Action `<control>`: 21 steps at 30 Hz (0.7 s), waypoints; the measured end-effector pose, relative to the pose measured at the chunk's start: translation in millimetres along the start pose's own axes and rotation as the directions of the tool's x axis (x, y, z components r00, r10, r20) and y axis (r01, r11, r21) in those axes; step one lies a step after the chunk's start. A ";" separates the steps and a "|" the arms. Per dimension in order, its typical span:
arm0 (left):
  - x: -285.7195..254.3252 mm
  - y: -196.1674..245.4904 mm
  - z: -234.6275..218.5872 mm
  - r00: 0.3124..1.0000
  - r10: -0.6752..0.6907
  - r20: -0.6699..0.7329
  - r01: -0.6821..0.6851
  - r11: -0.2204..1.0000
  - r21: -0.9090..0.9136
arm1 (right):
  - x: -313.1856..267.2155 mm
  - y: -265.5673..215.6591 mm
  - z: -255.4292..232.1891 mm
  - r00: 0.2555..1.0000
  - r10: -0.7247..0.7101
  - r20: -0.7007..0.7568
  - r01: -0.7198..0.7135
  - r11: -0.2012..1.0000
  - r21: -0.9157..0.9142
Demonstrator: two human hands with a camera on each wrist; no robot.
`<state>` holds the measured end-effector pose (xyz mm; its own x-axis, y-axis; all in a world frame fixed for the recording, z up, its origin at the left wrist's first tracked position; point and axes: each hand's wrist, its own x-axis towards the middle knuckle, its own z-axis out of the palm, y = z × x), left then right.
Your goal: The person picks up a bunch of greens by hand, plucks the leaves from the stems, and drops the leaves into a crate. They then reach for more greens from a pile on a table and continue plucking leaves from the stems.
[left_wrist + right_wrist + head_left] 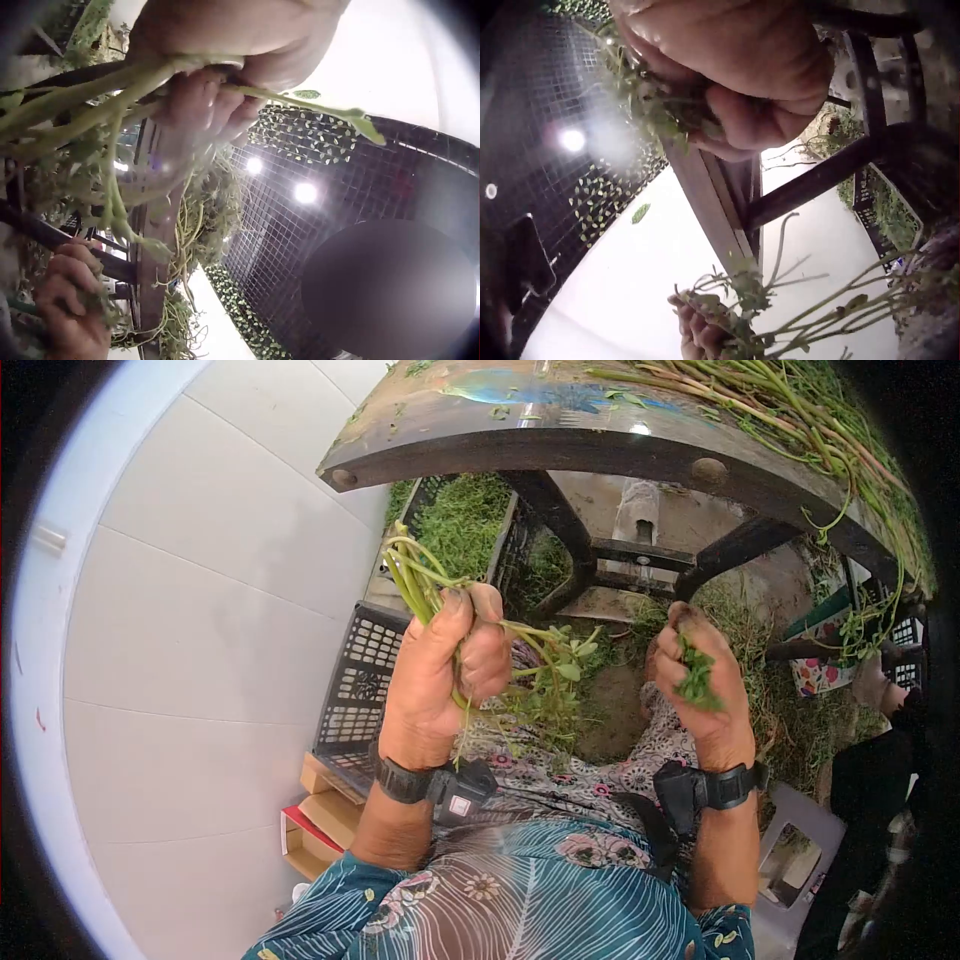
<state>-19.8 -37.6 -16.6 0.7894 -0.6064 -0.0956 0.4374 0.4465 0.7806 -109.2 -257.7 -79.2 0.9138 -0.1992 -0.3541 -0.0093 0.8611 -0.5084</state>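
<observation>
Sorting greens with two hands, one bunch and one small clump.

We count two hands at work: our left hand (pixel 445 670) has its fingers curled tight round one bunch of green stems (pixel 420 575), cut ends sticking up above the fist and leafy tips (pixel 560 660) trailing out to the right; our right hand (pixel 700 685) has fingers folded over one small clump of leaves (pixel 697 678) in the palm. Each wrist carries one black strap with a camera. Two black plastic crates (pixel 355 690) stand at the left, the farther one filled with greens. Above the hands runs one dark round table (pixel 560 440), its top strewn with more long stems. Pale tiled flooring (pixel 200 610) spreads left, loose greens litter the ground under the table, and cardboard boxes (pixel 320 810) sit by the nearer crate.
</observation>
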 end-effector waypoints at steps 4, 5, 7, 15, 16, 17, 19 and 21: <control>-0.5 -2.2 -2.0 0.998 -0.030 0.052 0.029 0.999 0.021 | -15.2 1.2 27.9 0.990 -0.075 0.121 0.129 0.826 -0.548; -0.1 -3.1 -1.9 0.998 -0.037 0.051 0.036 0.999 0.025 | -20.4 1.5 36.1 0.982 -0.110 0.155 0.185 0.744 -0.642; -1.4 -3.9 3.1 0.999 -0.034 -0.015 0.035 0.996 0.086 | -28.1 3.9 49.4 0.958 -0.164 0.237 0.288 0.538 -0.792; -7.1 -9.0 21.6 0.998 0.017 -0.059 -0.002 0.969 0.248 | -23.8 31.7 56.7 0.822 -0.284 0.493 0.550 0.175 -0.816; -7.2 -8.9 20.4 0.996 0.041 -0.077 -0.017 0.958 0.286 | -23.4 31.4 55.1 0.811 -0.287 0.510 0.565 0.155 -0.811; -7.0 -9.1 19.3 0.994 0.064 -0.092 -0.031 0.946 0.324 | -23.3 31.1 53.9 0.800 -0.291 0.525 0.578 0.134 -0.805; -5.7 -10.5 17.7 0.990 0.081 -0.115 -0.037 0.939 0.341 | -24.0 29.5 52.8 0.791 -0.264 0.551 0.595 0.127 -0.794; -4.9 -11.9 18.5 0.992 0.081 -0.097 -0.039 0.927 0.374 | -24.2 27.8 50.6 0.830 -0.256 0.496 0.543 0.165 -0.823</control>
<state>-36.9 -52.1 -14.1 0.8604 -0.5013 -0.0915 0.2136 0.1917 0.9579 -111.1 -205.2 -45.0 0.9620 -0.1535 0.2257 0.1603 -0.3517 -0.9223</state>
